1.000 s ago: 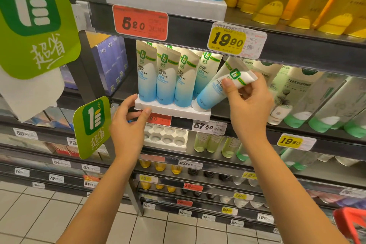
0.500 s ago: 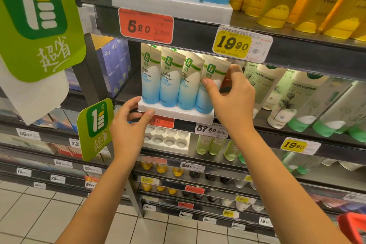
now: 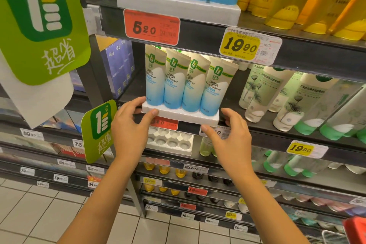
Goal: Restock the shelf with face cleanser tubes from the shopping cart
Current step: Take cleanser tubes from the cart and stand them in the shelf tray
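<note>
Head camera view, looking forward and slightly down at a shop shelf with both bare forearms reaching in from the bottom of the frame. Four face cleanser tubes, white fading to pale blue with a green logo and the words "Face Cleaner", stand upright, caps down, side by side in a white foam tray at the front edge of the shelf. The left hand holds the tray's left end: its grip is closed on the foam, thumb pressed on the front edge and fingers curled round the left corner. The right hand is at the tray's right end, its grip half spread, the thumb tip just under the front corner and the curved fingers just beside the end. Whether it touches the foam cannot be told. To the right of the tray, pale bottles with green caps lean on the same shelf. A red price tag reading 520 and a yellow price tag reading 1990 hang on the shelf rail above. A large green sign fills the upper left. On the shelf below lies a white moulded tray of round hollows. A red corner of the shopping cart shows at the lower right, well apart from the hands.
</note>
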The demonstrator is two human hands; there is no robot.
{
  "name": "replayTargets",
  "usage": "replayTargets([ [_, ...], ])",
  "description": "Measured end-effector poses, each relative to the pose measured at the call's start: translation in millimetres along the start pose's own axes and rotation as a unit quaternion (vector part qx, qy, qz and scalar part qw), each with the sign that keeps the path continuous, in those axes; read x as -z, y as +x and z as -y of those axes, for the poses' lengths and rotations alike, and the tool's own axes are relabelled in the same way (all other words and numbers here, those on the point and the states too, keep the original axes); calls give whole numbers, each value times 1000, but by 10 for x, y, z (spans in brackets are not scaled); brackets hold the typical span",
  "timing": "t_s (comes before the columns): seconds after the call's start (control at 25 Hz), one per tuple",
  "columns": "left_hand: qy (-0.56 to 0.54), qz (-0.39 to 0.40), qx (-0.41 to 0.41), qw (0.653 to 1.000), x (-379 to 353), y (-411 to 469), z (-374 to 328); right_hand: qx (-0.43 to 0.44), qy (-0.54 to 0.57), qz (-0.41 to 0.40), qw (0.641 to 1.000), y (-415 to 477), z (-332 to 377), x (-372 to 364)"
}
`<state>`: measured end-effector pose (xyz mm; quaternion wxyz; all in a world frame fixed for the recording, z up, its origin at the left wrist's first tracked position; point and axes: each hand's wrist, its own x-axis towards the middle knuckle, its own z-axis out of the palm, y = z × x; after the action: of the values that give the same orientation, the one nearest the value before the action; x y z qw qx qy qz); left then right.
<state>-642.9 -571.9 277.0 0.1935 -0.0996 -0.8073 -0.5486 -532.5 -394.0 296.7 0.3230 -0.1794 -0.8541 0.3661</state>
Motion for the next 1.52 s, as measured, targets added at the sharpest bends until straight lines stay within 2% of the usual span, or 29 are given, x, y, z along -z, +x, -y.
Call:
replayTargets([
  [0.12, 21, -18, -3, 1000, -14, 20, -6, 7, -24, -11, 1000, 107, 18, -51],
  [0.28, 79, -30, -30, 996, -67, 40, -25, 2, 3, 2, 1000, 229, 49, -103],
  [0.56, 140, -42, 0, 989, -91, 130, -50, 8, 10, -2, 1000, 337, 37, -204],
  [1.0, 135, -51, -5, 989, -96, 138, -18, -4, 11, 6, 1000, 398, 46, -280],
  [1.08, 108, -36, -3, 993, -99, 138, -8, 3, -1, 20, 1000, 397, 60, -268],
  [1.2, -6, -23, 8, 1000, -59, 55, -16, -2, 13, 56, 998, 355, 89, -171],
  [1.36, -112, -37, -13, 993, 28, -220, -34, 13, 84, 25, 996, -14, -14, 179],
  [1.44, -155, 12, 25, 987, 5, -392, -51, -5, 94, 9, 995, -280, -147, 392],
  [1.52, -186, 97, 63, 976, -77, -578, -74, -58, 107, -9, 993, -535, -323, 577],
])
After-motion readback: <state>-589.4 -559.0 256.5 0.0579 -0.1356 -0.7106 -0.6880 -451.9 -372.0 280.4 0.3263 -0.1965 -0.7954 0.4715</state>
